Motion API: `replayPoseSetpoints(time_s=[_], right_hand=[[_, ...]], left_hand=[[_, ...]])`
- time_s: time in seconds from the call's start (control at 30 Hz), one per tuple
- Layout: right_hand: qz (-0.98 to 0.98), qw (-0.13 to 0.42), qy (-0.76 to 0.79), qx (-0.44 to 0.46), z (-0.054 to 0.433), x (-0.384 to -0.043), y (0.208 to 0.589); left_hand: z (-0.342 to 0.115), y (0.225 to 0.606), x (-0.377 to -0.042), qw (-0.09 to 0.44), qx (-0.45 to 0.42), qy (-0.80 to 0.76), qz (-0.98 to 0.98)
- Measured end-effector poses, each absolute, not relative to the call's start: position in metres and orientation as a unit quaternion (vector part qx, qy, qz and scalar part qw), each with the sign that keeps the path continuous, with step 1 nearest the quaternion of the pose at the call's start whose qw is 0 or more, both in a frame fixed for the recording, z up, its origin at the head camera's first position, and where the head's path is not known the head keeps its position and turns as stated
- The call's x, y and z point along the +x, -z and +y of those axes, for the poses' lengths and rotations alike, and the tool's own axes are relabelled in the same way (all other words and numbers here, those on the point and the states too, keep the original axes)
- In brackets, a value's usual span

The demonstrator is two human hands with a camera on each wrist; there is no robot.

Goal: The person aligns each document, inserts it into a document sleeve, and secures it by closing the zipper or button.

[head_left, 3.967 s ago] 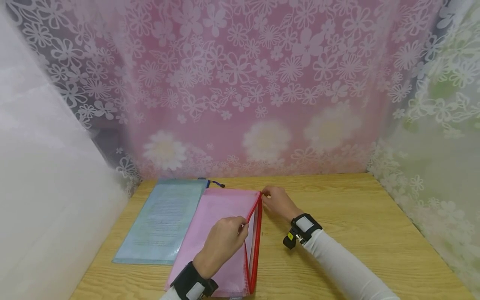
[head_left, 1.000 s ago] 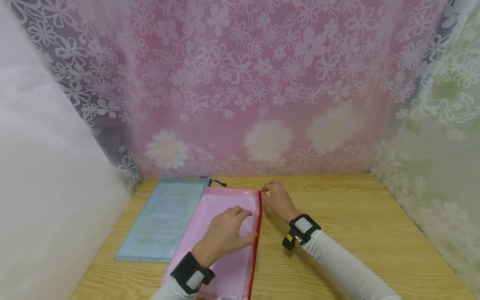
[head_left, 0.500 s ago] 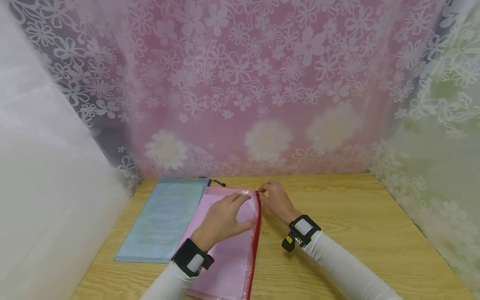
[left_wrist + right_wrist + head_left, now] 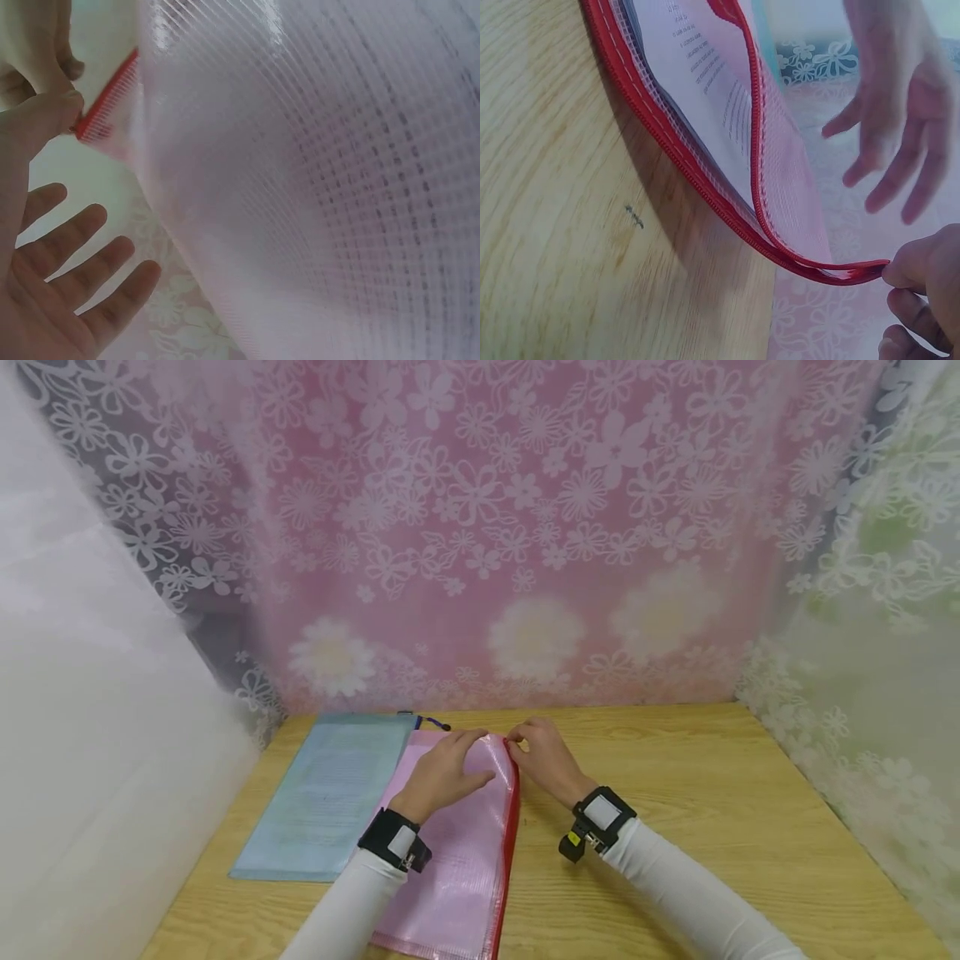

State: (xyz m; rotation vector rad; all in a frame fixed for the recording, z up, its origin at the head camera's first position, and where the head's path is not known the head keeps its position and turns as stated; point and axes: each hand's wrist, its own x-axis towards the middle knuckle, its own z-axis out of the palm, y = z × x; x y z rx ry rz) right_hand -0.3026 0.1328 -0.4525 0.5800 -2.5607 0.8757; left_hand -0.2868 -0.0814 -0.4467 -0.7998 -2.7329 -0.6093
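Note:
A pink mesh zip pouch [image 4: 461, 877] lies on the table, its red zipper [image 4: 682, 169] running along the right side. In the right wrist view the zipper stands parted, with printed sheets [image 4: 694, 75] inside. My right hand [image 4: 551, 762] pinches the zipper's far end between thumb and fingertips, raising that corner. Over the pouch's upper part is my left hand [image 4: 442, 777], fingers extended and thumb apart, holding nothing. The left wrist view shows its spread fingers [image 4: 112, 281] beside the pouch's raised corner.
Left of the pink pouch lies a blue zip pouch [image 4: 322, 802] with printed sheets inside, partly under it. Its dark blue pull cord [image 4: 435, 722] extends at the far end. Floral curtains [image 4: 525, 527] stand behind the wooden table [image 4: 675, 827].
My left hand has let go of the zipper edge it pinched earlier and moved toward the far end. My right hand still pinches the far corner, now drawn slightly left.

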Motion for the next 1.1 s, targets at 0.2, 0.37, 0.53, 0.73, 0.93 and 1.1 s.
replayPoseSetpoints(time_s=[0.2, 0.37, 0.53, 0.73, 0.93, 1.1], right_hand=[[-0.910, 0.189, -0.304, 0.207, 0.133, -0.301, 0.453], [-0.912, 0.192, -0.301, 0.204, 0.133, -0.301, 0.454], [-0.910, 0.187, -0.302, 0.211, 0.132, -0.300, 0.453], [-0.907, 0.190, -0.305, 0.219, 0.130, -0.298, 0.449], [-0.907, 0.189, -0.304, 0.220, 0.130, -0.298, 0.448], [-0.907, 0.193, -0.300, 0.223, 0.131, -0.299, 0.448]], left_hand=[[-0.086, 0.451, -0.300, 0.094, -0.267, 0.218, -0.934], [-0.085, 0.447, -0.309, 0.076, -0.268, 0.241, -0.930], [-0.082, 0.446, -0.316, 0.061, -0.278, 0.271, -0.920], [-0.076, 0.448, -0.322, 0.066, -0.318, 0.288, -0.901], [-0.069, 0.450, -0.327, 0.084, -0.353, 0.301, -0.882], [-0.065, 0.450, -0.329, 0.091, -0.361, 0.321, -0.871]])
